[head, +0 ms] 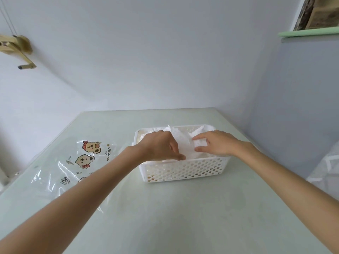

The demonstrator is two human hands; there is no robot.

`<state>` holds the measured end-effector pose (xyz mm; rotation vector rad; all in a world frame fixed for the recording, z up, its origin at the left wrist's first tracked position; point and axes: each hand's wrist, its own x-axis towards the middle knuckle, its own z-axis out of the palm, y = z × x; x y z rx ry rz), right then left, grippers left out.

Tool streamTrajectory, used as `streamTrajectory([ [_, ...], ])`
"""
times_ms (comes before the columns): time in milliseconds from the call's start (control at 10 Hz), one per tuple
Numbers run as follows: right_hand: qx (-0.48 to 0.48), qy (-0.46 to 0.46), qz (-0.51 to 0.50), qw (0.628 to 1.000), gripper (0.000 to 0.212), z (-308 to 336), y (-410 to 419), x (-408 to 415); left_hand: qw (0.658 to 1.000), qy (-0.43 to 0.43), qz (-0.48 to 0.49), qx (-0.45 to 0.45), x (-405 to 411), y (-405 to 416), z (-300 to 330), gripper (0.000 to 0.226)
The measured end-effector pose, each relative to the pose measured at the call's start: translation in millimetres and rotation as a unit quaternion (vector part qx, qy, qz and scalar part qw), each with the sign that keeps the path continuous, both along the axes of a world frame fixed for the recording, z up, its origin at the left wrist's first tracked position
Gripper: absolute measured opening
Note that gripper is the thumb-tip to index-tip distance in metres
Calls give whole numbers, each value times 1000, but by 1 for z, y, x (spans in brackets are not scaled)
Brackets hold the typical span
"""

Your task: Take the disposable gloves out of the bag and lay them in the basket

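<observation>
A white perforated plastic basket [185,170] stands in the middle of the pale green table. Thin translucent white disposable gloves [185,143] fill it in a crumpled heap. My left hand [161,145] rests over the basket's left half, fingers curled and pinching the glove film at the front rim. My right hand [215,143] lies over the right half, thumb and fingers closed on the same film. A clear bag [77,164] printed with cartoon bears lies flat on the table to the left, under my left forearm.
The table [183,217] meets a white wall at its far edge and a grey-blue wall on the right. A brass wall fitting [20,50] sticks out at upper left. A pale green shelf [308,33] is at upper right.
</observation>
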<state>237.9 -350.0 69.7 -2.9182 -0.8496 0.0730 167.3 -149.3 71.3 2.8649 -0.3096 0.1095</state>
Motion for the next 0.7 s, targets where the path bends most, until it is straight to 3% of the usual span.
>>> streamTrajectory([
  [100,5,11,-10,1000,50,-3,-10,7,999,-50,-19,-2,2,10,1,31],
  [200,65,-68,15,995,60,-5,-17,9,998,-8,-40,38,13,24,-1,82],
  [300,-47,-111,53,991,74,-10,-18,15,984,115,-19,131,22,35,-11,107],
  [400,-139,-108,24,984,79,-13,-20,23,971,186,18,151,26,40,-21,103],
  [500,-182,-72,21,980,79,-17,-20,29,966,203,46,152,24,39,-23,107],
  [600,-152,-16,6,988,81,-11,-14,28,960,237,71,127,16,36,-6,120],
  [700,92,-14,-41,995,82,9,-31,10,974,191,72,95,-15,50,20,131],
])
